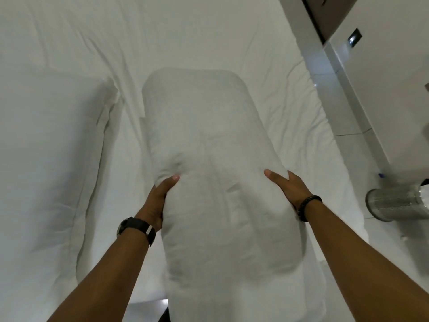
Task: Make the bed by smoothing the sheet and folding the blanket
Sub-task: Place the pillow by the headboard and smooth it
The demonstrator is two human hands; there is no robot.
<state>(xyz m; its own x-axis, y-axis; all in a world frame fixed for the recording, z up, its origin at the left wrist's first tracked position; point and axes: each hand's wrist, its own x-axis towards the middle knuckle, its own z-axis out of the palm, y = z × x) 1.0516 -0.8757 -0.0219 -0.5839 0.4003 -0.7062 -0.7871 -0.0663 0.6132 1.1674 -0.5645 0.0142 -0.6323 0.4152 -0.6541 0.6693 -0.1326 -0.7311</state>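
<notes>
- Head view: a white pillow [216, 163] is held lengthwise over the bed, its far end out over the middle of the mattress and its near end close to the person's body.
- The left hand [160, 198] grips the pillow's left edge, thumb pressed into the top of the fabric and the other fingers hidden behind it; a dark wristwatch [137, 228] sits on that wrist.
- The right hand [287, 187] clasps the pillow's right edge, thumb lying on top and the other fingers wrapped out of sight round the side; a dark braided bracelet [307, 206] circles that wrist.
- The white sheet [197, 38] covers the mattress and is creased around the pillow.
- A second white pillow [51, 145] lies on the bed at the left.
- Right of the bed is pale tiled floor [343, 117], with a perforated metal bin [394, 201] near the bed's edge.
</notes>
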